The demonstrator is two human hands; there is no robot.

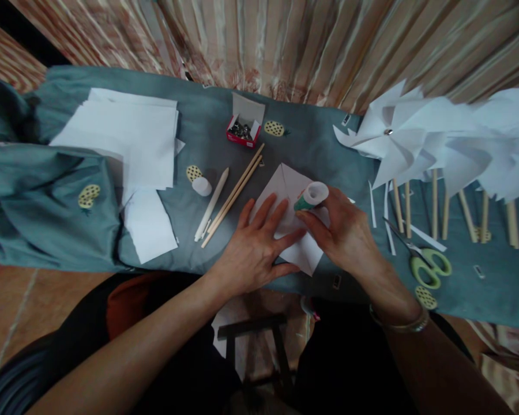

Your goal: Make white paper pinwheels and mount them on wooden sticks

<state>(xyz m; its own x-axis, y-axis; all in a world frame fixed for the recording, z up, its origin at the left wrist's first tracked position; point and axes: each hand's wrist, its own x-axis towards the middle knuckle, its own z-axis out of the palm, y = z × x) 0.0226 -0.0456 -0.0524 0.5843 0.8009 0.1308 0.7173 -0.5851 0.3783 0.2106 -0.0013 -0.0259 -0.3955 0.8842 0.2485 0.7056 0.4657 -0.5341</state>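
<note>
A square of white paper (281,176) lies turned cornerwise on the cloth in front of me, with crease lines running across it. My left hand (259,245) rests flat on its left side, fingers spread. In my right hand (339,225) is a glue stick (312,197) with a green and white barrel, its hollow end facing up. Its lower end is pointed down at the paper's middle and hidden from me. To the left lie a white cap (202,185), a white pen-like stick (211,204) and thin wooden sticks (236,193).
Paper pinwheels (389,132) on wooden sticks pile up at the right, above green-handled scissors (430,265) and paper strips (390,222). A red box of metal pins (244,129) sits open at the back. Stacked white paper (134,132) lies left, beside bunched cloth (47,202).
</note>
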